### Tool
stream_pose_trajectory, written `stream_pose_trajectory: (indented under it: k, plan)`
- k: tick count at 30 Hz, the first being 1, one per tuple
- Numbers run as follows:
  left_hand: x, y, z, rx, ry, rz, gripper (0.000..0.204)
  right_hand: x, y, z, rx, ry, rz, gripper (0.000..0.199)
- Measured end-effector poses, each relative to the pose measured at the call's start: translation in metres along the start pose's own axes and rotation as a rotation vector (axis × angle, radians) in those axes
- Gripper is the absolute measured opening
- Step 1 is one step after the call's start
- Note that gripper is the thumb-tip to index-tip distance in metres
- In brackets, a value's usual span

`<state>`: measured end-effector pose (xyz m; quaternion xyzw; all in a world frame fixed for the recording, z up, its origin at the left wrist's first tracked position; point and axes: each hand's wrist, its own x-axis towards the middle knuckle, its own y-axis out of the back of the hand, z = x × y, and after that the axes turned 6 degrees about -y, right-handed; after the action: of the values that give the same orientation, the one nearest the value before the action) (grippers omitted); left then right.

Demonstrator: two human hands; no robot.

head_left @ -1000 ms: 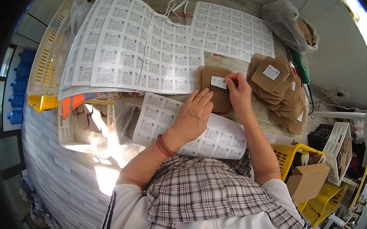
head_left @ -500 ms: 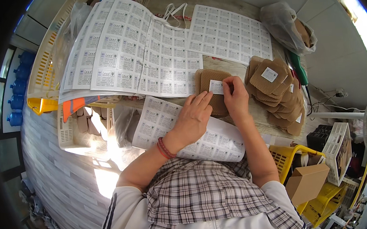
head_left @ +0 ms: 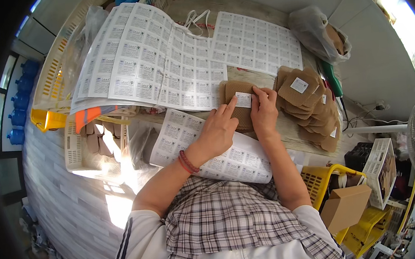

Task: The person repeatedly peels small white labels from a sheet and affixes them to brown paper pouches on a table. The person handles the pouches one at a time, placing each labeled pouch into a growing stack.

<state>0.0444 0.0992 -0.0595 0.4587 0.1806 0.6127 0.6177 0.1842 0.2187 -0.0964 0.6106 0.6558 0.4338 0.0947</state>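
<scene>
Versus 0.5 s ago: hands barely moved. Left hand point(head_left: 217, 131) flat, index fingertip pressing the white label point(head_left: 243, 99); right hand point(head_left: 263, 109) pins the label's right edge with its fingertips. Label small, rectangular, lying on the brown pouch point(head_left: 239, 108), left of the pouch stack point(head_left: 308, 107) on the table

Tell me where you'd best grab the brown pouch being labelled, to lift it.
Probably by the far edge of the brown pouch, pinched from the top of the picture: it lies flat, and the left hand and right hand cover its near part.
</scene>
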Motion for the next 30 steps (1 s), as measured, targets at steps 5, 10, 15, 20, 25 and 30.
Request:
stream_pose_trajectory:
  k: [5,10,15,20,25,30]
  plan:
    - [0.005,0.000,-0.009,0.016,-0.013,-0.045,0.013,0.005,0.004,-0.002,-0.028,0.072,0.073,0.009]
    - [-0.003,0.001,-0.002,0.045,-0.035,-0.023,0.009,0.011,0.009,0.001,0.091,0.203,0.163,0.010]
    - [-0.015,-0.001,0.003,0.020,-0.010,0.010,0.008,0.003,0.029,-0.009,0.329,-0.091,-0.040,0.012]
    - [-0.018,-0.001,-0.003,0.014,-0.005,-0.025,0.008,0.023,0.065,-0.005,0.345,-0.100,0.049,0.013]
    - [-0.011,0.021,0.012,-0.088,0.081,0.010,0.005,0.062,0.135,0.019,-0.074,-0.147,0.317,0.023]
    - [-0.003,0.041,0.038,-0.090,0.063,0.161,0.004,0.020,0.151,-0.031,-0.320,0.231,0.126,0.039]
